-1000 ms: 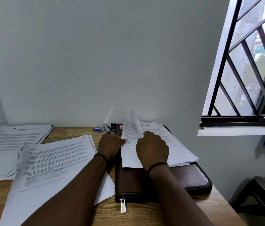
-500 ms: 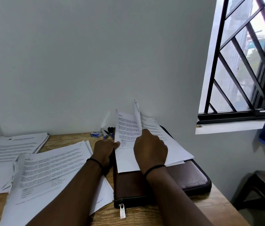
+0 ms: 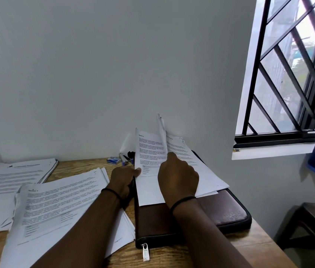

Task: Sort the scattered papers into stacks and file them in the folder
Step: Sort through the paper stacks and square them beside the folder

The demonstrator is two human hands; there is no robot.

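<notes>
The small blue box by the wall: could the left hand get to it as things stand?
Probably yes, once freed. The left hand is pinching a sheet, but the blue box lies just beyond it on bare desk.

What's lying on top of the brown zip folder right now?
A stack of printed papers lies on the brown folder, both hands leafing through it: left hand, right hand. Lower sheets are covered.
</notes>
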